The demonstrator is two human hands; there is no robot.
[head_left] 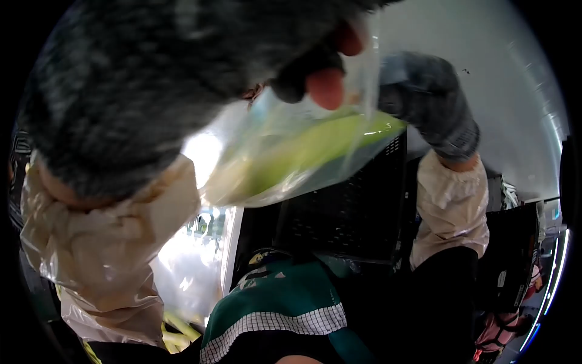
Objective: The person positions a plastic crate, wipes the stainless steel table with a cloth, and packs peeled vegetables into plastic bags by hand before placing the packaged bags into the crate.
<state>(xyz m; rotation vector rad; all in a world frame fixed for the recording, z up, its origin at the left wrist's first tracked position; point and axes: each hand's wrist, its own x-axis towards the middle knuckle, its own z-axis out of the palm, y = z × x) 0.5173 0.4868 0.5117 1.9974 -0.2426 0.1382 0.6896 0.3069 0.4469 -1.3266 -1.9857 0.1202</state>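
Note:
My left hand (pixel 291 67), in a dark grey fuzzy glove with bare fingertips, looms close to the camera with its fingers curled at the top of a clear plastic bag (pixel 291 188). Inside the bag lies a long, pale-to-bright-green vegetable (pixel 309 145), blurred, its kind unclear. At the bag's right side is my right hand (pixel 403 79), in a similar grey glove, closed on the film; its fingertips are mostly hidden behind the plastic. Cream-coloured sleeve covers are on both forearms.
Below the bag stands a black perforated crate (pixel 345 212). A shiny, brightly lit metal surface (pixel 188 273) is at left, with pale green stalks (pixel 179 330) at its lower end. A grey-white surface (pixel 497 79) spans the upper right. Dark crates (pixel 512 261) stand at right.

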